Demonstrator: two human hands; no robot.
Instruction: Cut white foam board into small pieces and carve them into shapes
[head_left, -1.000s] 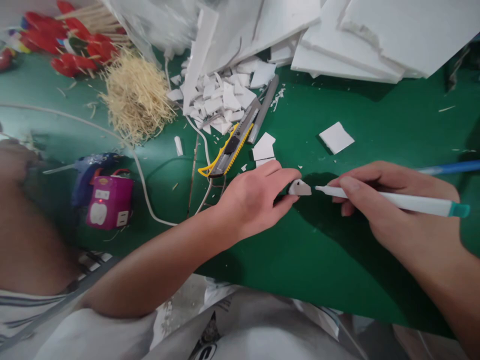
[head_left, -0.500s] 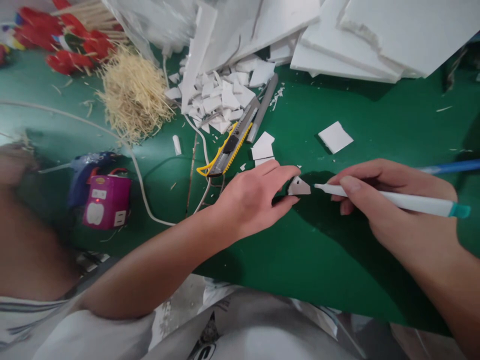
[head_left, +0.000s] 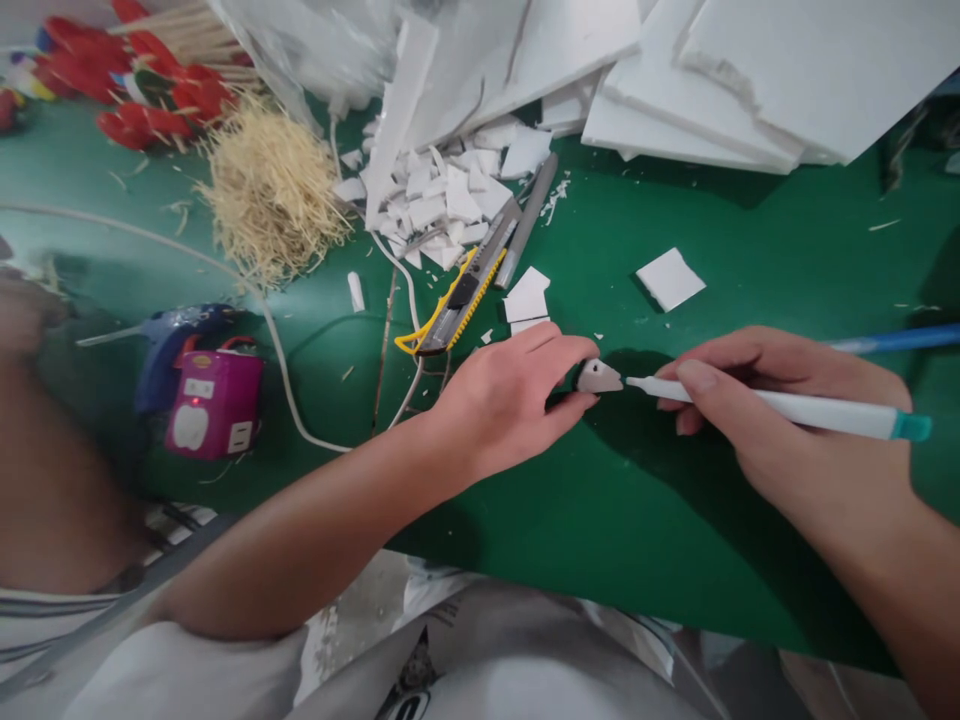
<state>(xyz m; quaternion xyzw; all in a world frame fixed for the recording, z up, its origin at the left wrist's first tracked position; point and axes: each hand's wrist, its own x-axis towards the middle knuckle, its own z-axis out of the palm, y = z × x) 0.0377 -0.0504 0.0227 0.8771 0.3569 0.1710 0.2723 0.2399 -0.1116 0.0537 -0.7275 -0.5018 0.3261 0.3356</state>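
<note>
My left hand (head_left: pixel 517 405) is closed, thumb and fingers around a small white foam piece (head_left: pixel 601 376) shaped like a pointed animal head with a black dot on it. Its back part is dark and half hidden by my fingers. In my right hand (head_left: pixel 787 400) is a white marker pen (head_left: pixel 795 407) with a teal end, its tip just right of the foam piece's point. Whether tip and foam touch, I cannot tell. Above my left hand lie cut foam pieces (head_left: pixel 528 295) and a yellow-and-grey utility knife (head_left: pixel 459 290).
A foam scrap heap (head_left: pixel 442 195), straw-like fibres (head_left: pixel 274 190) and foam sheets (head_left: pixel 697 90) lie at the back. A foam square (head_left: pixel 670 279) and blue pen (head_left: pixel 900 337) are right. Left are a purple power adapter (head_left: pixel 214 405), blue glue gun (head_left: pixel 184 335), white cord (head_left: pixel 281 350) and another person's arm (head_left: pixel 60 470).
The foam piece has turned slightly in my left hand, so its point shows differently. My right hand has shifted a little left with the marker pen, bringing the tip closer to it.
</note>
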